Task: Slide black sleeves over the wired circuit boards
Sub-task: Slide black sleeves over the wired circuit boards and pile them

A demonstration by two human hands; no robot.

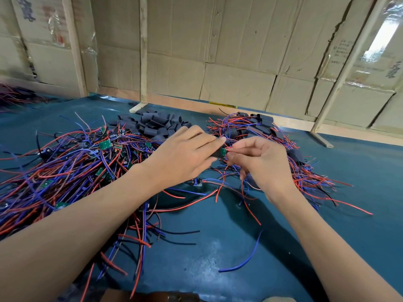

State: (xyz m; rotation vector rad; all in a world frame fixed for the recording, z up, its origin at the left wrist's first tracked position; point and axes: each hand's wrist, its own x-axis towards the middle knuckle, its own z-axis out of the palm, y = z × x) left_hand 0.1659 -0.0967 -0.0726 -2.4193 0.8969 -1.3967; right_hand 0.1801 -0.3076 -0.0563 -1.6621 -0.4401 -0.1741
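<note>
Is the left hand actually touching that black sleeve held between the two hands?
Touching. The head view shows the left hand with its fingers and thumb pinched around the black sleeve, while the green circuit board pokes out toward the right hand.

i see my left grip [185, 153] pinching a black sleeve [216, 153] against a green circuit board [223, 151] held by my right grip [261, 162], mid-worktop [218, 247]; loose sleeves [157, 125] pile by the far edge, unsleeved wired boards [65, 166] left.
</note>
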